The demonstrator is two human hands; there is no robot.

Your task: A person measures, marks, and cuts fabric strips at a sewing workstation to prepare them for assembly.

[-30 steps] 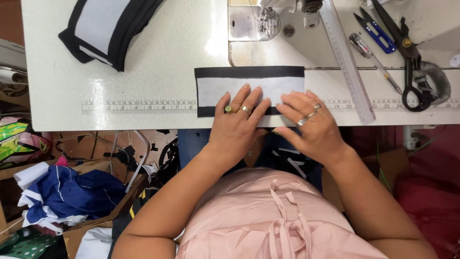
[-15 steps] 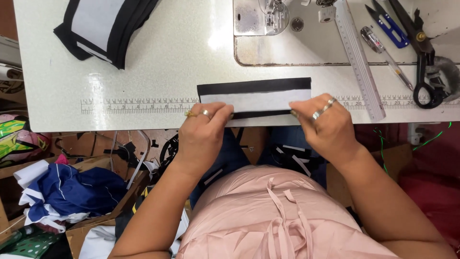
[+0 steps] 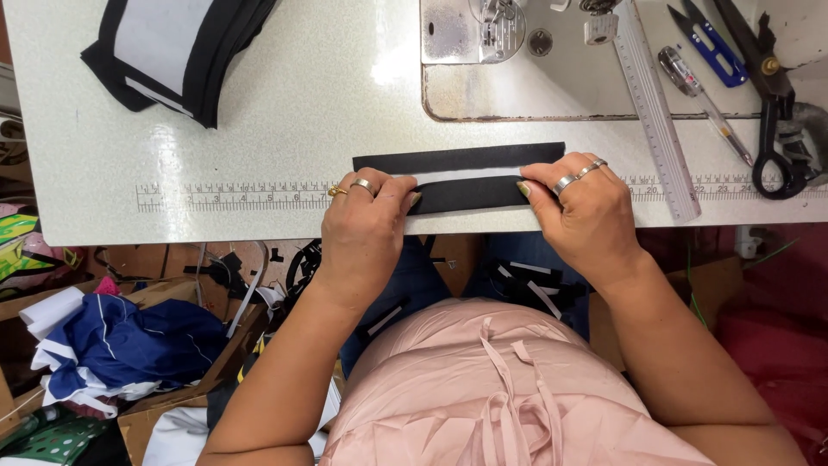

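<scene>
Both hands on the folded strip at the table's near edge.

Far left lies a black-and-white fabric bundle (image 3: 177, 47); then the left hand (image 3: 364, 226) pinches the black strip (image 3: 461, 177) at its left end, fingers pressed together. The right hand (image 3: 591, 211) pins the other end (rings on both hands), fingers close together. A ruler (image 3: 655, 112) and scissors (image 3: 772, 95) lie further right.

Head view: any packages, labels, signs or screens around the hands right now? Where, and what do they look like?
No signs or screens.
Cardboard box: below the table, lower left, brown, open, holding blue and white cloth.
Measuring tape strip: stuck flat along the table's front edge, pale with dark marks, by the left hand.
Ruler: angled above the right hand, long, silvery.
</scene>
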